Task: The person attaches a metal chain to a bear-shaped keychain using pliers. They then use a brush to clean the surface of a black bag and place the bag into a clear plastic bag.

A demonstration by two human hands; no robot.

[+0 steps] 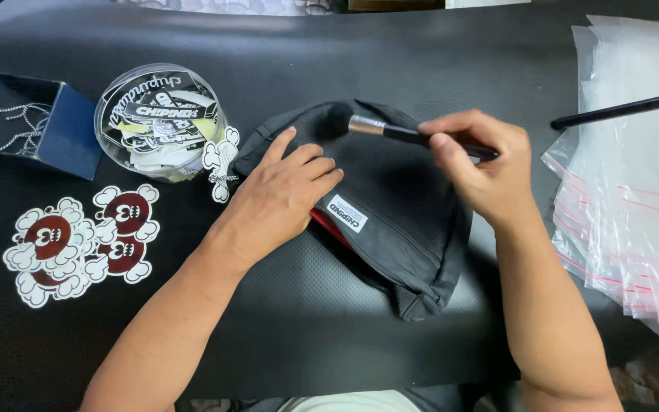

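A black fabric pouch [402,221] with a small white label and a red edge lies in the middle of the black mat [284,320]. My left hand [280,198] rests flat on its left part, fingers spread, pinning it down. My right hand [478,164] grips a black-handled soft brush [379,128] with a metal ferrule. The dark bristles touch the pouch's upper edge near my left fingertips.
A clear round tub [160,120] of stickers stands at the upper left, beside an open blue box [28,122] holding metal chains. Several red-and-white cartoon stickers [78,244] lie at the left. A stack of clear zip bags [634,175] with a black stick [623,108] on it fills the right.
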